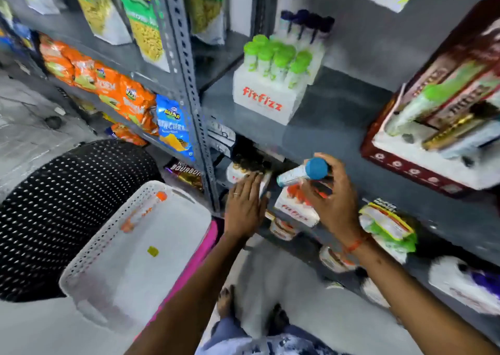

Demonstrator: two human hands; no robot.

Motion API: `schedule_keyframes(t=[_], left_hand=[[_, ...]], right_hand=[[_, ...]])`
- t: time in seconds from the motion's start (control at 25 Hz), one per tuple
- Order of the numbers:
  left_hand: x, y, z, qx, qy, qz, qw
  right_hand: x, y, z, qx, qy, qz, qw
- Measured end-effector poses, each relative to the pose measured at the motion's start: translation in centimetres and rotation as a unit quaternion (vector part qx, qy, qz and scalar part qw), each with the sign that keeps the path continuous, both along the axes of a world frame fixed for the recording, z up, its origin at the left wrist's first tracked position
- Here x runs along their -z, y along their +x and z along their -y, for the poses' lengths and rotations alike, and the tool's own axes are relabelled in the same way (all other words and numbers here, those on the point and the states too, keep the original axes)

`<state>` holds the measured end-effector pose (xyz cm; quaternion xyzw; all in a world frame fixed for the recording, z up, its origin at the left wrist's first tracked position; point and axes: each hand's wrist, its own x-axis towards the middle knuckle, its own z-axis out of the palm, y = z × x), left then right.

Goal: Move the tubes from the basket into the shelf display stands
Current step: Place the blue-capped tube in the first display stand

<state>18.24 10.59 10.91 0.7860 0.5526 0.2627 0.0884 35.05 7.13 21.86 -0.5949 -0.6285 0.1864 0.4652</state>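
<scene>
Right hand (334,192): fingers curled around blue-capped tube (303,172), held tilted above lower display stand (296,210). Left hand (246,203): flat, fingers spread, holding nothing, beside stand.

Orange crinkly snack packets (108,84) line a grey metal shelf at left, with a blue snack packet (173,127) beside them, green-topped noodle bags (140,16) at upper left, and a black perforated plastic bin (67,206) at lower left.
</scene>
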Motion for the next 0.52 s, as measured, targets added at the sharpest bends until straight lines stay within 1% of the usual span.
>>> schedule_keyframes(t=[0.12,0.28,0.36,0.4,0.52], left_hand=[[-3.9,7.5,-2.1,0.092,0.053,0.028,0.994],[-6.7,16.2,-2.3,0.195,0.086,0.007,0.977],[-7.3,19.2,-2.2,0.214,0.075,-0.015,0.974],[-7.3,20.1,-2.3,0.216,0.062,-0.028,0.974],[-6.1,21.3,-2.4,0.217,0.002,-0.077,0.973]], right_hand=[[-5.3,6.0,1.9,0.077,0.077,-0.04,0.993],[-9.7,13.7,3.7,0.207,0.137,-0.035,0.968],[-11.0,17.1,4.5,0.257,0.155,-0.023,0.954],[-11.3,18.7,4.8,0.279,0.16,-0.002,0.947],[-12.0,22.5,4.3,0.342,0.126,0.079,0.928]])
